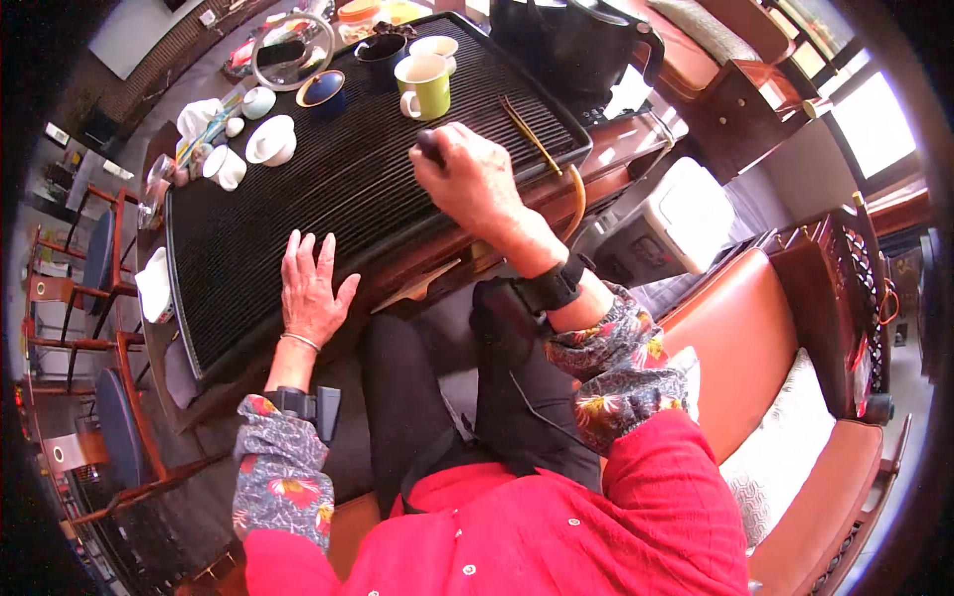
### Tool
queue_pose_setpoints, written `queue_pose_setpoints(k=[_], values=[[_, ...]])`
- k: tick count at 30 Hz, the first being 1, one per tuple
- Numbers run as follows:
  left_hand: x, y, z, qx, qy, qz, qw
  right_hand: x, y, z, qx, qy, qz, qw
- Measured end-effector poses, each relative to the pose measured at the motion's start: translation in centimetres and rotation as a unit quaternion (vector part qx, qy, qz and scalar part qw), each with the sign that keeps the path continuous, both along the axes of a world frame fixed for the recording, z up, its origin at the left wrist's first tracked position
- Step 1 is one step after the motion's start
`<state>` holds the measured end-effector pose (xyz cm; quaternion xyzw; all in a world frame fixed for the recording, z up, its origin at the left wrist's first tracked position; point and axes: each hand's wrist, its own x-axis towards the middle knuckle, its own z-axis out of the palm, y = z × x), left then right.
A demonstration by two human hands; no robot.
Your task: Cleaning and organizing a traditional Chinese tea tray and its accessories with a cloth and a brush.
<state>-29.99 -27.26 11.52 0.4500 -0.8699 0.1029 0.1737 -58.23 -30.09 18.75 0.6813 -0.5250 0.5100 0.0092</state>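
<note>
My right hand (469, 184) is closed around a small dark, rounded object (430, 147), held at the near side of a black ribbed tea tray (328, 194). Most of that object is hidden by my fingers, so its kind is unclear. Palm down, my left hand (313, 290) rests at the tray's near edge with its fingers spread and nothing in it. Just beyond my right hand stands a light green mug (427, 89). To the mug's right lies a pair of thin tongs (530, 135).
A white lidded bowl (271, 142), a white pitcher (225, 168) and a blue lidded jar (324, 91) stand on the tray's far left. A dark cup (382, 58) is behind the mug. A black kettle (576, 45) stands back right. Below, a white-lidded bin (686, 214).
</note>
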Motion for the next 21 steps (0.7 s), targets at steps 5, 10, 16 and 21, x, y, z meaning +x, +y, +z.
queue_pose_setpoints(k=[5, 10, 16, 21], values=[[-0.1, -3.3, 2.1, 0.058, -0.069, -0.110, 0.990, -7.5, -0.3, -0.3, 0.148, -0.123, -0.005, 0.981], [-0.5, -3.3, 2.0, 0.037, -0.056, -0.096, 0.993, -12.8, -0.8, -0.8, 0.185, -0.226, -0.017, 0.956], [-0.4, -3.3, 1.6, 0.030, -0.039, -0.095, 0.994, -14.7, -0.9, -0.1, 0.160, -0.125, -0.102, 0.974], [0.0, -3.1, 1.6, 0.026, -0.043, -0.085, 0.995, -10.3, -0.9, 1.9, 0.101, -0.303, 0.000, 0.948]])
